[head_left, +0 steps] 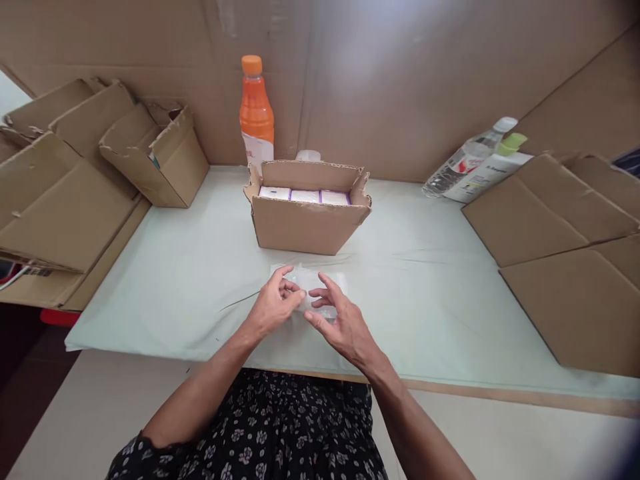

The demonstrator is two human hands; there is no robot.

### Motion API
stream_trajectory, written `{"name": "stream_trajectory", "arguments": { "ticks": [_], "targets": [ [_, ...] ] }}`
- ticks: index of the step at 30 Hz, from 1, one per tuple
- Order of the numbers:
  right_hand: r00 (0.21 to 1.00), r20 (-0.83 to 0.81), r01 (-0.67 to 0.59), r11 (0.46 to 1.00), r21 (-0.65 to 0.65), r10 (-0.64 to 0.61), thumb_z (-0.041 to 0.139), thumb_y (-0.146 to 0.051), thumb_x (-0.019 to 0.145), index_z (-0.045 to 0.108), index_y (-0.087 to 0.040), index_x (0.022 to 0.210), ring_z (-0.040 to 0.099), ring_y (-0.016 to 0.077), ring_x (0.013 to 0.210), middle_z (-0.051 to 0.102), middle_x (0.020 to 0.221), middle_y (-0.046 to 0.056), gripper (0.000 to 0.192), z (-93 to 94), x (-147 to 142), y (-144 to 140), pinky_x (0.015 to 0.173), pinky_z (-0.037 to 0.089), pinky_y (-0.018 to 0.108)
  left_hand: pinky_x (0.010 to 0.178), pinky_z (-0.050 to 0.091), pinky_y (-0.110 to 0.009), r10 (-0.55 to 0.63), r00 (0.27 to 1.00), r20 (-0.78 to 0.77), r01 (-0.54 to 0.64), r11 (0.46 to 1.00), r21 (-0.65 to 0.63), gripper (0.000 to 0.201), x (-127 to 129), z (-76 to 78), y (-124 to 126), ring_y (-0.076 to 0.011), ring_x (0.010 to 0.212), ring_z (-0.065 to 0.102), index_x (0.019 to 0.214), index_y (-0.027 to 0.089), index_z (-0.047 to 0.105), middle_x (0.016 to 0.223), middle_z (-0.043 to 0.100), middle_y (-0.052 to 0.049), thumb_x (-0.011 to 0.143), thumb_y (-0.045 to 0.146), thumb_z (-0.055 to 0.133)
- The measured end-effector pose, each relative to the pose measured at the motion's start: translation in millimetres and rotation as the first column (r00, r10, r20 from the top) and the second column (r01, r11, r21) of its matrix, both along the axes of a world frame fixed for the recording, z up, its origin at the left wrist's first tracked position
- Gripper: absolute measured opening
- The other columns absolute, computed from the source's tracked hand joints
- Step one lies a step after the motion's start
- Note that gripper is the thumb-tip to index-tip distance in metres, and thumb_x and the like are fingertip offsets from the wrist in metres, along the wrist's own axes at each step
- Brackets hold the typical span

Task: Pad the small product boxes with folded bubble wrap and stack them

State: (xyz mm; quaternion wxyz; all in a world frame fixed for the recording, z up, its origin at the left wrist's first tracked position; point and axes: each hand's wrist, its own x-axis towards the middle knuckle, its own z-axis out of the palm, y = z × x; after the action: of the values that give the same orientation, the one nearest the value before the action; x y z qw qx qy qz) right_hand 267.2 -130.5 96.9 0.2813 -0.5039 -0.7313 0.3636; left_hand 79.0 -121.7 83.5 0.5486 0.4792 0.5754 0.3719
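1. down near the front edge of the desk point(190, 267), both hands meet over a clear plastic packet point(313, 280) that lies flat on the pale green cloth.
2. left hand point(274, 308): thumb and fingers point(295, 290) pinched together on the packet's left part.
3. right hand point(340, 323): fingers point(320, 293) spread and curled, tips touching the packet's right part; whether they grip it cannot be told.
4. just behind the packet stands an open box point(307, 223), flaps up, with a row of white cartons point(304, 195) edged in purple inside; their print is too small to read.
5. behind the box, against the cardboard wall, an orange bottle point(257, 113) with an orange cap stands upright; its white label shows no legible words.
6. far right, a clear bottle point(463, 163) with a red-marked label and a white bottle point(487, 175) with a green cap lean against flat cardboard point(550, 213); the writing is blurred.
7. left side: a smaller open box point(165, 160) and stacked flattened cardboard point(60, 200), a barcode sticker just visible at its lower edge, unreadable.
8. the person wears black fabric with small white flowers.
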Motion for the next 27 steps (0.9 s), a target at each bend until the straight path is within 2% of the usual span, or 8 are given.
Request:
{"name": "stream_trajectory", "arguments": {
  "ticks": [4,8,12,15,18,22,24,27],
  "targets": [
    [0.993,0.116,0.01,0.987,0.161,-0.029,0.055,-0.039,0.098,0.061,-0.023,0.13,0.07,0.0246,0.104,0.073,0.119,0.01,0.037,-11.5,10.5,3.8,0.085,0.057,0.041,0.062,0.046,-0.025,0.043,0.969,-0.245,-0.021,0.996,0.088,0.052,-8.4,-15.3,13.3,-0.0122,0.063,0.057,0.133,0.014,0.054,0.076,0.063,0.002,0.082,0.017,0.053],
    [0.961,0.271,-0.05,0.936,0.348,-0.049,0.051,-0.032,0.099,0.066,-0.02,0.122,0.066,0.0274,0.113,0.071,0.124,0.012,0.03,-25.3,17.9,12.8,0.094,0.052,0.045,0.071,0.046,-0.028,0.098,0.921,-0.376,-0.048,0.989,0.139,0.053,-19.3,-20.6,13.8,-0.0151,0.07,0.061,0.135,0.017,0.055,0.083,0.067,0.0,0.082,0.013,0.053],
    [0.908,0.42,-0.154,0.922,0.354,-0.009,0.052,-0.024,0.097,0.069,-0.017,0.118,0.064,0.029,0.113,0.069,0.128,0.013,0.028,-44.7,10.0,20.8,0.09,0.051,0.045,0.076,0.049,-0.032,0.088,0.724,-0.684,0.019,0.989,0.148,0.049,-27.6,-17.9,7.5,-0.0206,0.08,0.066,0.134,0.019,0.056,0.09,0.071,-0.003,0.086,0.012,0.052],
    [0.884,0.468,-0.183,0.92,0.347,-0.001,0.053,-0.023,0.096,0.069,-0.018,0.119,0.06,0.0299,0.118,0.067,0.133,0.012,0.029,-55.6,7.0,21.5,0.092,0.049,0.045,0.081,0.051,-0.034,0.137,0.65,-0.747,0.056,0.972,0.227,0.043,-28.0,-13.6,0.9,-0.0229,0.091,0.067,0.131,0.018,0.06,0.101,0.07,-0.007,0.089,0.014,0.052],
    [0.876,0.482,-0.197,0.918,0.343,0.008,0.053,-0.023,0.096,0.068,-0.018,0.122,0.057,0.0301,0.122,0.065,0.136,0.012,0.031,-59.1,6.3,19.8,0.096,0.048,0.045,0.089,0.051,-0.033,0.132,0.585,-0.801,0.22,0.924,0.312,0.036,-22.8,-11.7,-0.3,-0.0232,0.102,0.066,0.126,0.02,0.063,0.107,0.068,-0.009,0.094,0.016,0.048],
    [0.892,0.451,-0.212,0.919,0.333,0.042,0.052,-0.024,0.096,0.068,-0.02,0.121,0.058,0.0295,0.123,0.065,0.136,0.012,0.03,-58.5,10.3,19.3,0.095,0.047,0.045,0.081,0.052,-0.033,-0.023,0.512,-0.859,0.302,0.94,0.155,0.03,-20.2,-17.0,8.4,-0.0242,0.096,0.068,0.117,0.022,0.068,0.102,0.07,-0.008,0.092,0.018,0.054],
    [0.931,0.365,-0.17,0.916,0.362,0.029,0.051,-0.027,0.097,0.069,-0.021,0.119,0.06,0.0278,0.121,0.066,0.134,0.011,0.029,-57.7,18.7,19.9,0.096,0.048,0.044,0.076,0.052,-0.031,-0.046,0.51,-0.859,0.298,0.946,0.126,0.028,-24.7,-19.4,11.5,-0.0228,0.092,0.069,0.114,0.023,0.069,0.101,0.07,-0.005,0.089,0.019,0.057],
    [0.951,0.26,0.049,0.912,0.407,-0.167,0.048,-0.033,0.099,0.069,-0.021,0.116,0.063,0.0263,0.113,0.071,0.121,0.012,0.029,-55.6,37.4,22.7,0.095,0.047,0.043,0.081,0.052,-0.03,0.003,0.516,-0.856,0.255,0.954,0.157,0.03,-35.9,-18.9,11.4,-0.021,0.097,0.069,0.12,0.024,0.067,0.107,0.069,-0.005,0.093,0.022,0.054]
  ]
}}
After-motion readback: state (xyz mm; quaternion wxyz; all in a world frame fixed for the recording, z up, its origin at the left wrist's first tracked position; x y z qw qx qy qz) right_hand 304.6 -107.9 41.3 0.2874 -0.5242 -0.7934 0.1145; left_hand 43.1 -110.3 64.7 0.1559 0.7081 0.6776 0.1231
